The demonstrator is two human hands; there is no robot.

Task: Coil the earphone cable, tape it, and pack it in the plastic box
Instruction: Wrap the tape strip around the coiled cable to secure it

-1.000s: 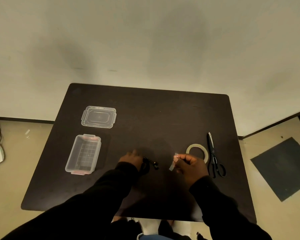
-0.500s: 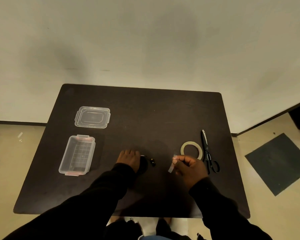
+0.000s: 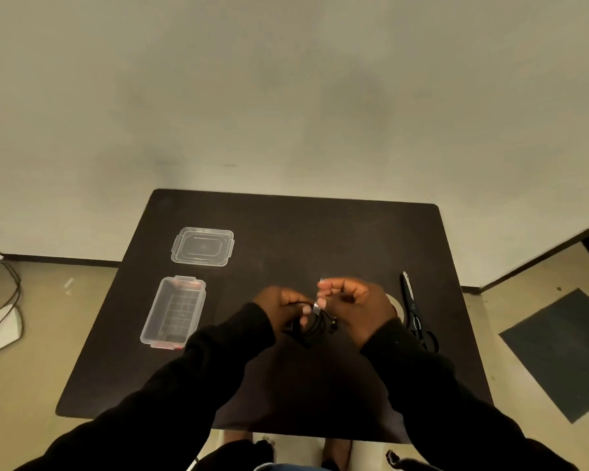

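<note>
My left hand (image 3: 283, 309) grips the coiled black earphone cable (image 3: 315, 328) just above the dark table (image 3: 320, 232). Two earbuds hang off the coil's right side. My right hand (image 3: 352, 305) pinches a short strip of clear tape (image 3: 317, 305) and holds it against the coil, touching my left fingers. The open clear plastic box (image 3: 174, 311) lies at the left, and its lid (image 3: 203, 246) lies flat behind it. The tape roll (image 3: 397, 305) is mostly hidden behind my right hand.
Black scissors (image 3: 415, 314) lie along the table's right side, next to the tape roll. A wall rises behind the table. Cables and a white object lie on the floor at the left, and a dark mat lies at the right.
My left hand has lifted the coiled cable off the table. My right hand has brought the tape strip leftwards onto the coil, so both hands now meet.
</note>
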